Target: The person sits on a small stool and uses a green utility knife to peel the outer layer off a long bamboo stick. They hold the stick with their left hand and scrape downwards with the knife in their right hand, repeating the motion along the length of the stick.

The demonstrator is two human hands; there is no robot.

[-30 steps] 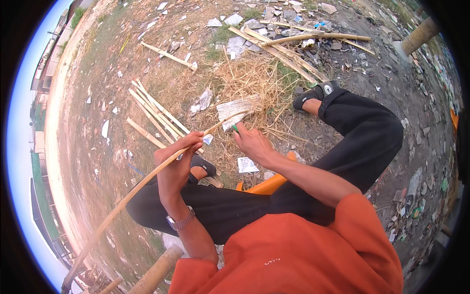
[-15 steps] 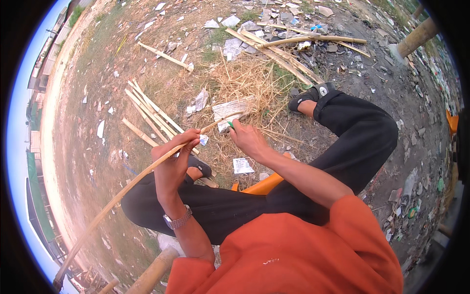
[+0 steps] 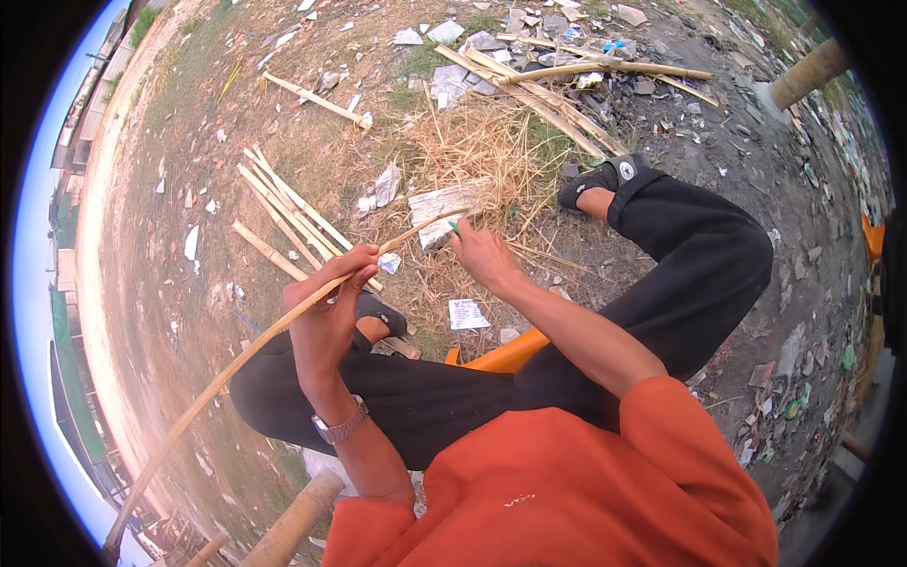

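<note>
A long, thin bamboo strip (image 3: 219, 380) runs from the lower left up through my left hand (image 3: 326, 293), whose fingers pinch it near its far end. The strip's far tip reaches over a pale, rough wooden block (image 3: 446, 204) on the ground. My right hand (image 3: 487, 259) is closed around a small green-ended tool (image 3: 454, 227) beside that tip. Most of the tool is hidden in the fist, so its kind does not show. Whether it touches the strip is unclear.
Several split bamboo pieces (image 3: 293, 210) lie at left, with longer poles (image 3: 548, 109) at the far right. Dry straw (image 3: 487, 142) surrounds the block. My legs straddle an orange plastic seat (image 3: 505, 356). A thick bamboo post (image 3: 810, 74) stands at right; litter covers the ground.
My right hand and the green-ended tool have shifted slightly right and toward the far side of the block. My left hand, still pinching the bamboo strip, has moved slightly left.
</note>
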